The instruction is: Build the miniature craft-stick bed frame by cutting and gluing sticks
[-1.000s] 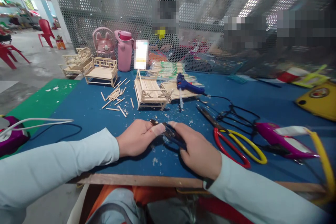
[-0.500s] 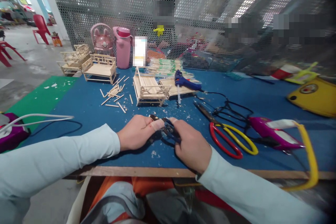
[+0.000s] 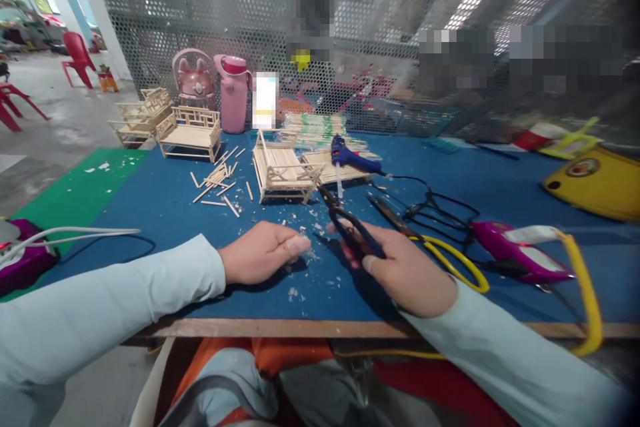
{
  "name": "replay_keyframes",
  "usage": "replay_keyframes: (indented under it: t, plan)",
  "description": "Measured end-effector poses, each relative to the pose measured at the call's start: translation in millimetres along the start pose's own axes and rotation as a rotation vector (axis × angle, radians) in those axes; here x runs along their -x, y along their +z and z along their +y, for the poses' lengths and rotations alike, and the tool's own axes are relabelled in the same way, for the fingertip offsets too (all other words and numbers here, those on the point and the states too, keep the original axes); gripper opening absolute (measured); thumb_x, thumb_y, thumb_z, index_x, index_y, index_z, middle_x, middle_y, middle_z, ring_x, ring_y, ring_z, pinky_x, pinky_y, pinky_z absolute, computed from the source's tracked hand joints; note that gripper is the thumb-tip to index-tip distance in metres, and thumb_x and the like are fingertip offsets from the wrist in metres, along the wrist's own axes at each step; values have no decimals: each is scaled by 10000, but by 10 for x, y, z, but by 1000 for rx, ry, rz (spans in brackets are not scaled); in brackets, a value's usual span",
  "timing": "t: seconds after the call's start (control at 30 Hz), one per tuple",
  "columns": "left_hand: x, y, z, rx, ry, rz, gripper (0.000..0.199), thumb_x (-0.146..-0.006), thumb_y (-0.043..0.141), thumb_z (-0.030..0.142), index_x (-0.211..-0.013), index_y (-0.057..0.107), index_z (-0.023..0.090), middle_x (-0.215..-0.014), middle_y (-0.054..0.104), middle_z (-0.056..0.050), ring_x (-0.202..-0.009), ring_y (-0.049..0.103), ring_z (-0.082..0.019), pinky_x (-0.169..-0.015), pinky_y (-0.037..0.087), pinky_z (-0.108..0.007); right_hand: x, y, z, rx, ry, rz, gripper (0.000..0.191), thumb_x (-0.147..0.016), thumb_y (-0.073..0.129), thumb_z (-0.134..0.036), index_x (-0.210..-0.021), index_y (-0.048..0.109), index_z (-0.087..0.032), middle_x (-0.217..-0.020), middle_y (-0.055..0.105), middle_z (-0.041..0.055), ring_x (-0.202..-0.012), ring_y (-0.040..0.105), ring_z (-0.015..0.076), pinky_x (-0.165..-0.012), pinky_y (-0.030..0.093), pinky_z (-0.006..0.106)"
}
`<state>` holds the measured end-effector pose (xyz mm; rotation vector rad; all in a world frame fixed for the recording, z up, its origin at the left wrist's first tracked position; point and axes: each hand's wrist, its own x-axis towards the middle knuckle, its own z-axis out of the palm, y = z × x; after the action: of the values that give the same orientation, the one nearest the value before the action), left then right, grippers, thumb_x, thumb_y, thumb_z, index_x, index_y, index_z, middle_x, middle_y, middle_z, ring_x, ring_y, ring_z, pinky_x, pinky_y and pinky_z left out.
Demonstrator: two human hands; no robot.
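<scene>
My right hand point(image 3: 403, 267) is closed around a pair of small dark-handled scissors point(image 3: 363, 230), held above the blue table top with the tip toward the small stick bench. Blur hides the exact shape of the blades. To the left, my left hand point(image 3: 263, 252) rests low over the table with thumb and fingers pressed together; what it pinches, if anything, is hidden. Beyond the hands stands a small bench made of wooden sticks point(image 3: 287, 173). Cut sticks point(image 3: 217, 177) lie in a loose pile left of it.
A blue glue gun point(image 3: 355, 159) lies behind on a stick panel. Large scissors with a yellow handle point(image 3: 455, 263) and a purple power strip point(image 3: 520, 257) are on the right. Another stick bench point(image 3: 189, 133) and a pink bottle point(image 3: 234, 93) stand at back left, before a perforated metal screen point(image 3: 200, 7).
My right hand has moved right and away from my left hand, taking the small scissors with it. It now covers the large scissors' red handle. My left hand has barely moved.
</scene>
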<state>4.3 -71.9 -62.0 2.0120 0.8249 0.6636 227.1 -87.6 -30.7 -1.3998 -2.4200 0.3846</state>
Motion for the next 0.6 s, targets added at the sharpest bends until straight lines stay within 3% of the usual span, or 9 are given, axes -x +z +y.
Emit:
replay_keyframes:
  t: [0.07, 0.17, 0.23, 0.3, 0.37, 0.43, 0.5, 0.6]
  plan:
    - [11, -2, -5, -5, 29, -11, 407, -922, 322, 410, -603, 419, 177, -591, 433, 30, -579, 403, -103, -584, 329, -228, -4, -69, 62, 82, 61, -28, 417, -635, 416, -101, -976, 642, -180, -828, 711, 49, -784, 672, 214, -711, 527, 309]
    - [17, 9, -6, -17, 49, -8, 376, -928, 332, 372, -634, 456, 174, -629, 485, 21, -608, 447, -109, -616, 356, -226, -8, 49, 172, 319, 142, 9, 480, -759, 513, -272, -1201, 584, -98, -1056, 687, 162, -966, 651, 297, -818, 510, 404]
    - [19, 14, -8, -36, 38, 4, 378, -929, 335, 368, -631, 462, 173, -628, 496, 16, -607, 454, -111, -615, 362, -225, -10, 197, 218, 446, 141, 95, 626, -802, 529, -477, -1250, 546, -40, -1076, 663, 219, -981, 634, 343, -824, 498, 460]
    - [21, 14, -12, -2, 14, -8, 404, -927, 343, 390, -620, 480, 167, -606, 506, 13, -586, 462, -106, -606, 370, -220, -2, 303, 215, 510, 52, 245, 715, -812, 502, -576, -1255, 531, -16, -1131, 632, 250, -1028, 607, 366, -845, 478, 487]
    - [22, 9, -16, 94, -23, -53, 438, -914, 374, 445, -621, 523, 157, -578, 522, 11, -549, 478, -97, -583, 383, -208, 23, 317, 151, 509, -99, 393, 620, -861, 469, -536, -1235, 544, -46, -1144, 632, 229, -1055, 597, 342, -906, 434, 501]
    - [23, -1, -16, 177, -57, -111, 482, -889, 413, 523, -638, 572, 144, -558, 541, 8, -515, 496, -89, -550, 391, -196, 51, 244, 33, 460, -266, 469, 416, -921, 446, -400, -1204, 565, -119, -1050, 679, 151, -994, 625, 264, -976, 368, 492]
    - [28, -20, -10, 195, -61, -152, 554, -858, 419, 612, -645, 602, 135, -534, 547, 4, -489, 501, -84, -524, 394, -186, 53, 134, -113, 384, -424, 458, 272, -931, 468, -267, -1159, 589, -179, -957, 707, 71, -911, 641, 180, -1022, 314, 447]
    - [46, -70, 14, 167, -19, -185, 688, -816, 338, 728, -630, 616, 126, -493, 537, -1, -453, 481, -74, -498, 391, -176, -37, -2, -297, 319, -607, 427, 195, -918, 489, -168, -1032, 641, -209, -877, 723, 9, -890, 634, 136, -1060, 261, 417]
